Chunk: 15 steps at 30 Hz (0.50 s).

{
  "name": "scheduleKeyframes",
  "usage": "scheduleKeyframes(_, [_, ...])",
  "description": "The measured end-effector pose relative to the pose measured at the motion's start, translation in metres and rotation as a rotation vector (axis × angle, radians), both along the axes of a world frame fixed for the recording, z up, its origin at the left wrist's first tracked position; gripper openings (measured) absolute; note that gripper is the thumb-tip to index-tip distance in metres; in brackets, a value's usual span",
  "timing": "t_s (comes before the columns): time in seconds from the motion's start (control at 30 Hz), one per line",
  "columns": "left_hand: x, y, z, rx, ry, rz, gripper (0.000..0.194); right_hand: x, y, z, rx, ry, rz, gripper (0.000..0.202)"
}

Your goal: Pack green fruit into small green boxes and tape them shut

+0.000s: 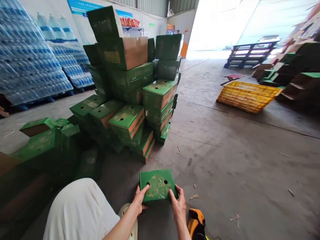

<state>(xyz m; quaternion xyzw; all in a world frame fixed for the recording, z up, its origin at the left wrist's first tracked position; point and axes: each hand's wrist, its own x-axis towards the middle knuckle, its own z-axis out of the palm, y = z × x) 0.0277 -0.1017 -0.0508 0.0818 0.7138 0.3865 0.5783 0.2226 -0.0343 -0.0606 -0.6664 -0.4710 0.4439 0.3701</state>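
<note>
A green cardboard box [158, 191] with two round holes and gold print on its top is held between both hands, low in front of my legs. My left hand [140, 199] grips its left side, thumb on the top face beside one hole. On the right side, my right hand [178, 200] clasps the box with its thumb on the near top edge. The fingers under the box are partly hidden. Just right of my right hand lies an orange and black object [196, 224], perhaps a tape dispenser; its kind is unclear.
Stacks of green boxes [127, 118] rise ahead, with more loose boxes [41, 143] at left. A yellow plastic basket [247, 96] sits on the concrete floor at right, near a dark pallet [250, 55]. Wrapped water bottles [32, 60] stand at far left. Scraps dot the floor.
</note>
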Motion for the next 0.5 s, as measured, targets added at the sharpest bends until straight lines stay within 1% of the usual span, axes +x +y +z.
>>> scheduleKeyframes(0.07, [0.000, -0.006, 0.005, 0.060, -0.137, 0.134, 0.104, -0.001, -0.001, 0.021, 0.063, -0.066, 0.007, 0.071])
scheduleKeyframes(0.13, [0.004, -0.008, 0.013, 0.124, -0.243, 0.224, 0.111, -0.003, 0.001, 0.051, 0.140, -0.123, 0.009, 0.070])
scheduleKeyframes(0.2, [0.010, -0.004, 0.029, 0.205, -0.331, 0.265, 0.111, -0.006, 0.003, 0.087, 0.232, -0.173, -0.019, 0.069])
scheduleKeyframes(0.23, [0.012, 0.001, 0.040, 0.257, -0.365, 0.286, 0.109, -0.008, 0.003, 0.107, 0.282, -0.195, -0.050, 0.069])
scheduleKeyframes(0.27, [0.015, 0.006, 0.053, 0.318, -0.390, 0.315, 0.106, -0.010, 0.003, 0.127, 0.333, -0.210, -0.088, 0.068])
scheduleKeyframes(0.33, [0.016, 0.016, 0.088, 0.456, -0.423, 0.390, 0.100, -0.016, -0.001, 0.171, 0.443, -0.207, -0.165, 0.067])
scheduleKeyframes(0.4, [0.012, 0.019, 0.131, 0.590, -0.449, 0.450, 0.094, -0.024, -0.010, 0.214, 0.544, -0.165, -0.218, 0.066])
scheduleKeyframes(0.43, [0.009, 0.017, 0.154, 0.648, -0.459, 0.462, 0.094, -0.030, -0.016, 0.234, 0.585, -0.138, -0.226, 0.066])
scheduleKeyframes(0.5, [-0.003, 0.005, 0.199, 0.754, -0.453, 0.477, 0.094, -0.043, -0.030, 0.269, 0.660, -0.071, -0.230, 0.066])
